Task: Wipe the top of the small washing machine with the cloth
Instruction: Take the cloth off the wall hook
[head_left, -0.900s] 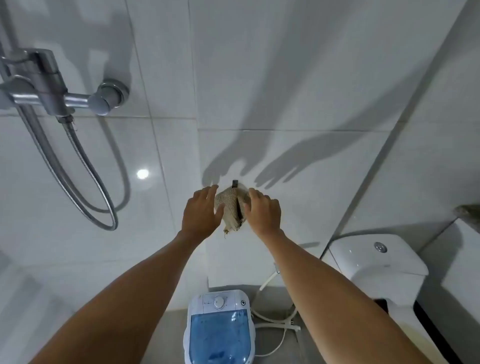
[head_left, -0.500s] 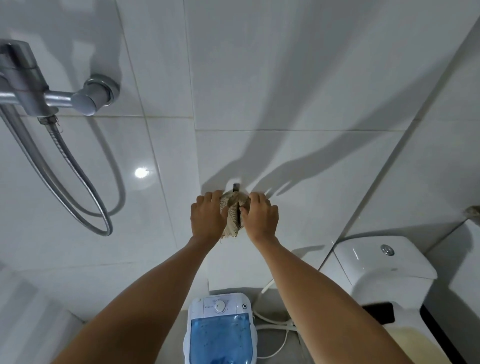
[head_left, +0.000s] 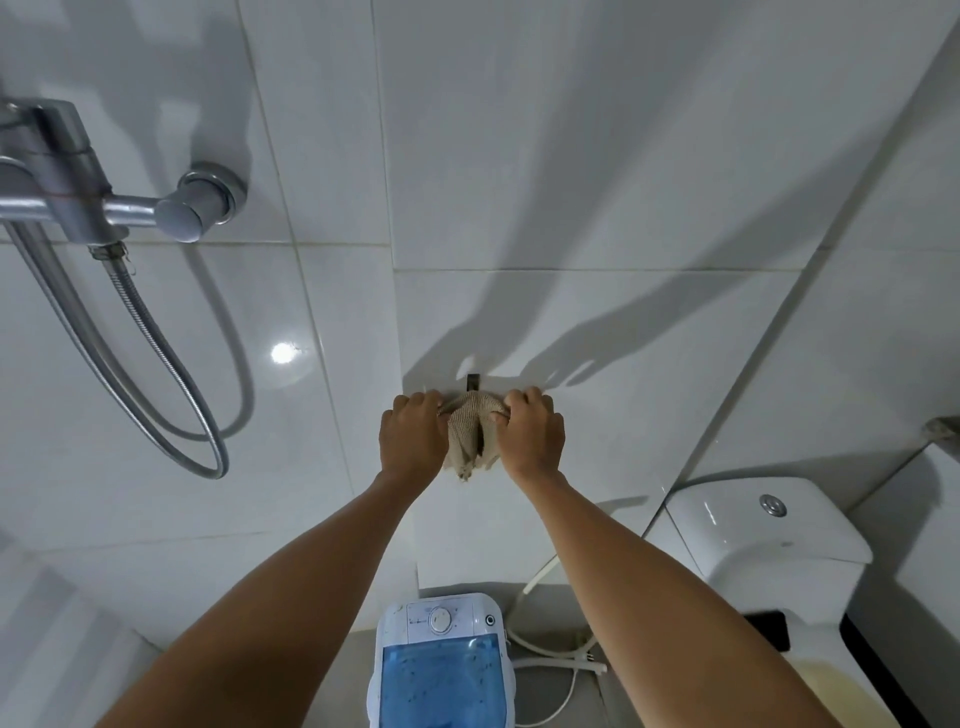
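Gripping the beige cloth (head_left: 470, 434) from either side, left hand (head_left: 410, 441) and right hand (head_left: 532, 441) had fingers curled into it at its wall hook (head_left: 471, 382), the small washing machine (head_left: 441, 665) directly below.

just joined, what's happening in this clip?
A person has both hands on a beige cloth hanging from a dark hook on the tiled wall. The left hand and right hand grip it from either side, apparently taking it down. The small washing machine stands on the floor below, beside the toilet; its top is not yet being wiped.
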